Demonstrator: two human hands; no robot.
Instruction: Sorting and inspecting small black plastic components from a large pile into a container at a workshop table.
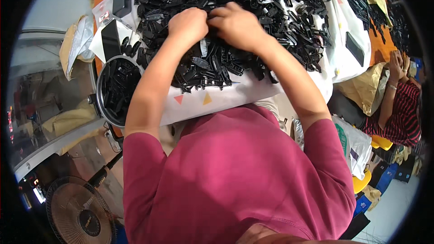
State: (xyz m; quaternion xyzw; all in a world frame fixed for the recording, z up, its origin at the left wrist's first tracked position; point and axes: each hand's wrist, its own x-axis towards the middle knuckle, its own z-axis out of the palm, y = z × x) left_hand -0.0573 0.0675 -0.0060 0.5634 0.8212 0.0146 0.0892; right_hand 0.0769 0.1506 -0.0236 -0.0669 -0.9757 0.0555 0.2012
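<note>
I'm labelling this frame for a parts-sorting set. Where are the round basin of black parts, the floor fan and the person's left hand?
round basin (103, 108): head view, on its left rim.
floor fan (79, 212): head view, on its front grille.
left hand (187, 25): head view, on the back of the hand.

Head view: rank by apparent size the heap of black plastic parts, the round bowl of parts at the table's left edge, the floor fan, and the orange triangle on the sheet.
1. heap of black plastic parts
2. round bowl and floor fan: look about alike, and the fan is cut off, so unranked
3. orange triangle
</note>
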